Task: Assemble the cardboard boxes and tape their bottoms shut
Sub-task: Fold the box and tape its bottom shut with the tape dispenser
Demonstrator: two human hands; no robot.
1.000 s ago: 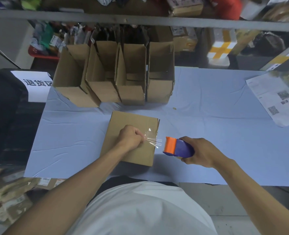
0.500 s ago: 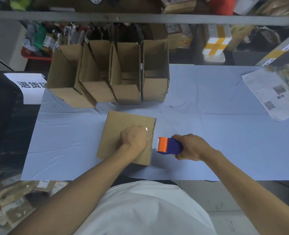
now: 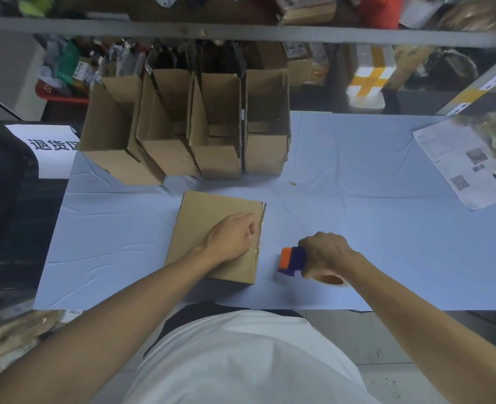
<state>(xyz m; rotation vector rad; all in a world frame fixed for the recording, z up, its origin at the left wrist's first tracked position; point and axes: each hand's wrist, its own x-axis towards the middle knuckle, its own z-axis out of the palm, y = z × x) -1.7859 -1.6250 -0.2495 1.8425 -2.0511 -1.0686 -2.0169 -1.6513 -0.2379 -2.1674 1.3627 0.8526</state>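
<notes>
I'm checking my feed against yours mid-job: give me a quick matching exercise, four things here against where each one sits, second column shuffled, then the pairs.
Things:
1. left hand
2. tape dispenser
3. row of open boxes
4. printed sheet

Places:
A. far right of the table, hanging over its edge
B. in the right hand, down on the blue table cover
C. resting on top of the closed box
D. standing at the back of the table

Pairs: 1-C, 2-B, 3-D, 4-A
</notes>
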